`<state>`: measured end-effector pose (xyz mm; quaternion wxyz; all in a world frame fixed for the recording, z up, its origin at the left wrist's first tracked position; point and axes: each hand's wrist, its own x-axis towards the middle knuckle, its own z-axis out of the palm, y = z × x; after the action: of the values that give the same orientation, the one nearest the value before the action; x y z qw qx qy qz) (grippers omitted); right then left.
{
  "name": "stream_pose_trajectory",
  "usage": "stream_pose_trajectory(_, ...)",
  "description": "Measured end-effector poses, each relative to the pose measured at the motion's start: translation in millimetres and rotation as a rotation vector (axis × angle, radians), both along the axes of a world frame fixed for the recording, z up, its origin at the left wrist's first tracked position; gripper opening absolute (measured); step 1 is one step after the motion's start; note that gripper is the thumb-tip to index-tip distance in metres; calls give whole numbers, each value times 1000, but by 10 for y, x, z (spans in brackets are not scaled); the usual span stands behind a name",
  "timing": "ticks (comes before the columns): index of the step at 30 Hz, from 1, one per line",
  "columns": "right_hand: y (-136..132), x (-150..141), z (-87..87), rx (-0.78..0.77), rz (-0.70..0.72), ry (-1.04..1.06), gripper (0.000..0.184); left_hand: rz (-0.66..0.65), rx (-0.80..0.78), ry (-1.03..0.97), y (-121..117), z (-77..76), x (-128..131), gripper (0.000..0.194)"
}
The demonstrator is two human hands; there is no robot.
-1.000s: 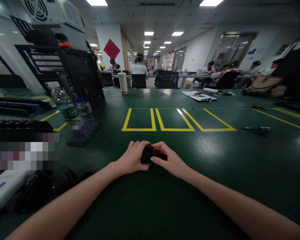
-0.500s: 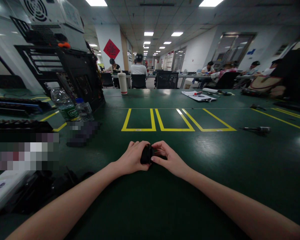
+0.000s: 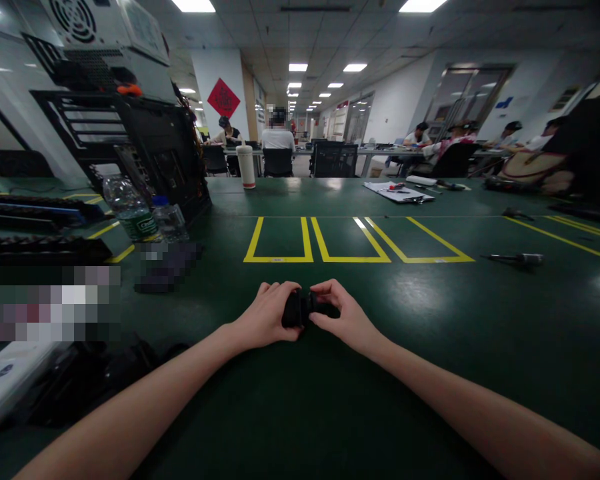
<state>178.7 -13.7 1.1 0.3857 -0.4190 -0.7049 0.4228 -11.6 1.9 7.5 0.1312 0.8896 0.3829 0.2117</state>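
Above the green table [image 3: 360, 407] my left hand [image 3: 266, 313] is wrapped round a small black blocky object [image 3: 293, 310]. From that object's right side sticks out a round black part [image 3: 309, 304], rather like a camera lens or a knob; its exact kind cannot be made out. My right hand [image 3: 343, 315] pinches the outer end of the round part between thumb and fingers. Block and round part touch, lying in line. My palms hide much of both.
Yellow tape outlines [image 3: 278, 259] mark the table ahead. A screwdriver [image 3: 523, 259] lies right, a clipboard [image 3: 397, 193] behind. Left stand plastic bottles [image 3: 130, 207], a computer case [image 3: 150, 150] and a white cup [image 3: 246, 167]. People sit at far tables.
My right hand has shifted slightly to the right, away from the left one. More of the round black part now shows between them. My left hand has stayed in place.
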Motion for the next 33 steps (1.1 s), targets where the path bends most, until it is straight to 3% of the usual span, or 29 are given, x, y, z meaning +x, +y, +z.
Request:
stream_pose_trajectory(6, 34, -5, 19, -122, 128, 87, 34, -17, -19, 16, -1, 21, -6, 58)
stream_pose_trajectory(10, 72, -47, 6, -128, 138, 105, 32, -7, -20, 3, 10, -5, -1, 57)
stream_pose_trajectory(15, 88, -67, -37, -247, 139, 213, 32, -24, -14, 11, 10, -1, -7, 55)
stream_pose_trajectory(25, 77, -63, 18, -241, 145, 168, 25, -6, 10, 4, 18, -26, 15, 57)
stream_pose_trajectory(27, 72, -54, 15, -195, 168, 136, 24, -11, 8, 6, 15, -23, 9, 57)
stream_pose_trajectory(31, 57, -34, -11, 53, 116, -12, 27, -2, 5, 0, 21, -36, 1, 58)
stream_pose_trajectory(33, 45, -29, -27, 87, 119, -36, 29, 5, 9, -5, 27, -49, 0, 58)
